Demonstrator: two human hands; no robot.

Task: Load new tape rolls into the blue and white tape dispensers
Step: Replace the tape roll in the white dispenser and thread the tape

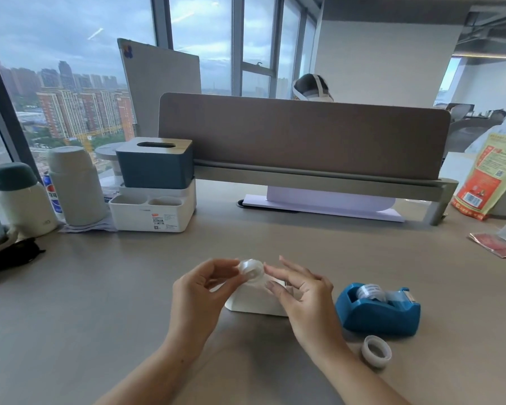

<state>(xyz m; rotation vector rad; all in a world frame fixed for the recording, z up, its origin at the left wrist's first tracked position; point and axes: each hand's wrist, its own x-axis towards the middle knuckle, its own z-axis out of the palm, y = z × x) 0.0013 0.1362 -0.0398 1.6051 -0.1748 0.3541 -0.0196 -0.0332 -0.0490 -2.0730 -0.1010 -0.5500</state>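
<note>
Both hands meet just above the white tape dispenser (257,302), sharing one small job. Left hand (200,290) pinches a clear tape roll (251,270) between thumb and fingertips, holding it on edge so its hollow core and outer face are both reachable. Right hand (300,290) is loosely spread, its forefinger and thumb tips brought up against the roll's right side without closing on it; my guess is that it is feeling for the loose end of the tape, or steadying the roll before it is lowered. Whether a hub sits inside the core cannot be told from here.

Directly under the roll stands the white dispenser, partly hidden by the hands, its cradle seemingly still unfilled; keeping the roll over it makes the drop-in short and straight. To the right, well clear of the hands, the blue tape dispenser (379,309) already carries a roll (368,292) in its cradle, with tape running towards the cutter, so that half of the job looks finished. Just in front of it, another ring of tape (376,350) leans on the tabletop (100,302), either a spare or the spent one; it is parked out of the working space.
</note>
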